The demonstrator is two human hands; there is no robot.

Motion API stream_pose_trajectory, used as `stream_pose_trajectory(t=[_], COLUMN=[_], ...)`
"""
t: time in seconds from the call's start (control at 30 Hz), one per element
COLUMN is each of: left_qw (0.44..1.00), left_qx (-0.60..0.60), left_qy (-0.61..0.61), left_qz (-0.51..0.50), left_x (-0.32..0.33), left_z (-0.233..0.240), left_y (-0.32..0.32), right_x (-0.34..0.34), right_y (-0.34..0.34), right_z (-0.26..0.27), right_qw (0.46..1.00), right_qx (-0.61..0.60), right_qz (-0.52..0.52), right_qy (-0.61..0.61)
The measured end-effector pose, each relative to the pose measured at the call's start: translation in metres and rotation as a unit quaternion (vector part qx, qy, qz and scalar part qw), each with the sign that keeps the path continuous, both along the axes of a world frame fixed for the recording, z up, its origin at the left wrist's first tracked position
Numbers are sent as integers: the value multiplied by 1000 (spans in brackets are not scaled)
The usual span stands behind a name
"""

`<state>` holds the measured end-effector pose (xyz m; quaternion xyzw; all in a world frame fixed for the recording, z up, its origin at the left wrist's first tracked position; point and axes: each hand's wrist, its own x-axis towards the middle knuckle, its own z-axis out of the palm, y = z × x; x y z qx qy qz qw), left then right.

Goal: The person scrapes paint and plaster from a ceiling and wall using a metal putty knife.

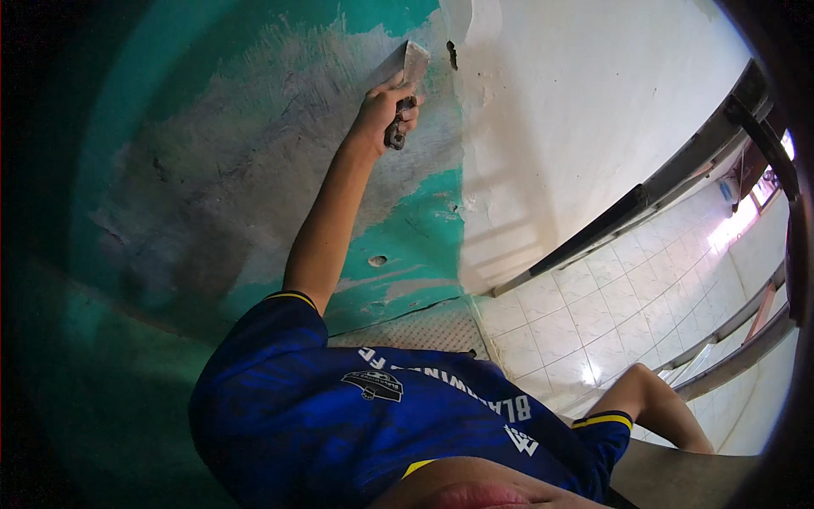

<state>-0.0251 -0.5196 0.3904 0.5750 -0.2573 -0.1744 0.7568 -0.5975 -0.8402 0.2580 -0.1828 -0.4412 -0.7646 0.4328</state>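
Observation:
My left hand grips the dark handle of a putty knife, its arm stretched out towards the wall. The metal blade points up the picture, over a rough greyish patch bordered by green paint on the wall. A dark hole shows just right of the blade, by the edge where the green wall meets a white wall. Whether the blade touches the wall, I cannot tell. My right arm is bent at the lower right, with its hand out of view.
What looks like a ladder with long dark rails curves along the right side, and its shadow falls on the white wall. Below it lies a pale tiled floor. A small chipped hollow marks the lower green wall.

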Motion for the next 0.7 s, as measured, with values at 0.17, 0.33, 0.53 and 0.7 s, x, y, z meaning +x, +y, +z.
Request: stream_pose_trajectory(t=[0.17,0.33,0.53,0.7], left_qw=[997,997,997,998], left_qx=[-1,26,74,38], left_qy=[26,33,-6,11], left_qz=[-67,-58,6,55], left_x=[10,3,-5,-9], left_z=[-22,-25,-31,-56], left_y=[12,7,14,11], right_x=[-5,-13,-19,-22], right_y=[-6,-17,-23,-22], right_z=[-6,-12,-21,-30], right_qw=[1000,1000,1000,1000], right_qx=[16,23,21,12], right_qz=[5,7,19,19], right_qy=[13,0,-2,-17])
